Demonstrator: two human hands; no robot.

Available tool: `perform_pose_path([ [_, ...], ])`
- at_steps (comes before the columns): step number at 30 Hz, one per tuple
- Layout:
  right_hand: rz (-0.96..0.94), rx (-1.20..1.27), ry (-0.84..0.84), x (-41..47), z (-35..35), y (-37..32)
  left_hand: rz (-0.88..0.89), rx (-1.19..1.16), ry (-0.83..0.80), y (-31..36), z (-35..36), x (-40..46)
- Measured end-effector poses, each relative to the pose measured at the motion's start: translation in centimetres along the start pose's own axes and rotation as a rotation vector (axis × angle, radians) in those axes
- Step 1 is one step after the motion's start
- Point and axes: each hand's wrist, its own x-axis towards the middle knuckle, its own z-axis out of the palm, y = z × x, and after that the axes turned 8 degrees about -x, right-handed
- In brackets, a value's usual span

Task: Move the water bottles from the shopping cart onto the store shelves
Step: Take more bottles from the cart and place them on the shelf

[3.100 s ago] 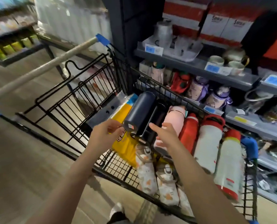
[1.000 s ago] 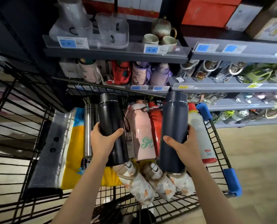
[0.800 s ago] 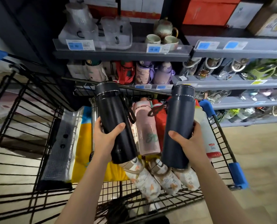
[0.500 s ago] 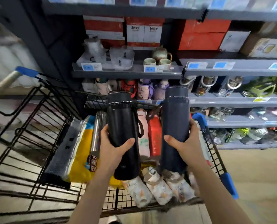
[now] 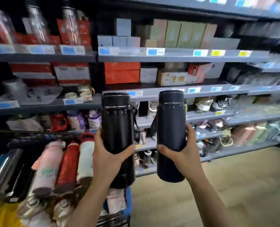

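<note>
My left hand (image 5: pixel 109 161) grips a black bottle (image 5: pixel 117 128) upright by its lower half. Beside it, my right hand (image 5: pixel 183 154) grips a dark navy bottle (image 5: pixel 170 125), also upright. Both are held in front of the grey store shelves (image 5: pixel 201 92), above the right end of the shopping cart (image 5: pixel 118 218). In the cart at lower left lie a pink bottle (image 5: pixel 46 167), a red bottle (image 5: pixel 69 166), a white bottle with a red cap (image 5: pixel 85 158) and a steel bottle (image 5: pixel 1 172).
The shelves carry boxes (image 5: pixel 122 72) on the upper levels, cups (image 5: pixel 85 94) at mid left and several small bottles (image 5: pixel 75 120) lower down. A yellow package (image 5: pixel 3 217) lies in the cart. Wooden floor (image 5: pixel 234 177) spreads to the right.
Both hands have lifted the two dark bottles higher, out of the cart and towards the shelves. The view has swung up and to the right, so the cart now sits at lower left.
</note>
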Motion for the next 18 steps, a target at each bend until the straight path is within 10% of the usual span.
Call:
perform_pose_path([
  [18,-0.395,-0.174,0.367,30.4,-17.0,-1.0,0.359,-0.167,0.008,7.9,29.5,21.4],
])
